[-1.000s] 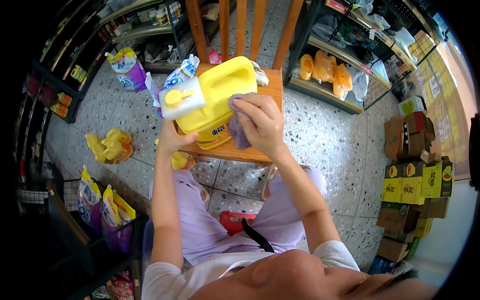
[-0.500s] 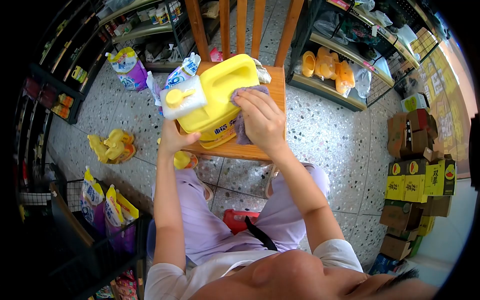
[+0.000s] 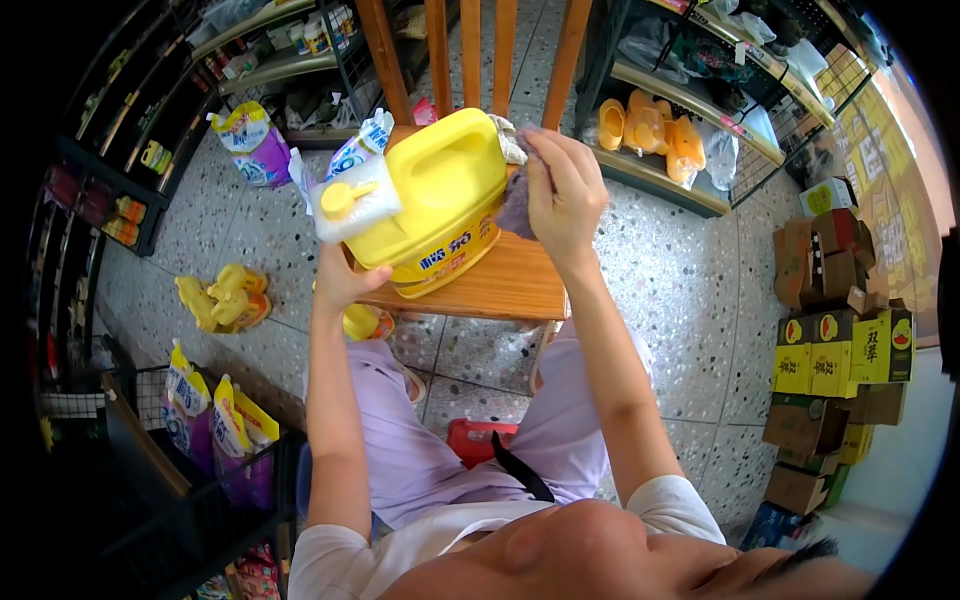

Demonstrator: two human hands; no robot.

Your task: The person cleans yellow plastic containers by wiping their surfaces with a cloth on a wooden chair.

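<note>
Aisle light: bright – daylight from right
Floor tiles: white glare
Left shelves: dark
Frame edges: curved, black corners

One bare left hand and one bare right hand; one yellow plastic jug with a moulded handle; one greyish-purple cloth; one brown wooden chair — five back uprights in view; three yellow-and-black printed cardboard cartons; orange clog-shaped shoes — at least three, exact count unclear.
</note>
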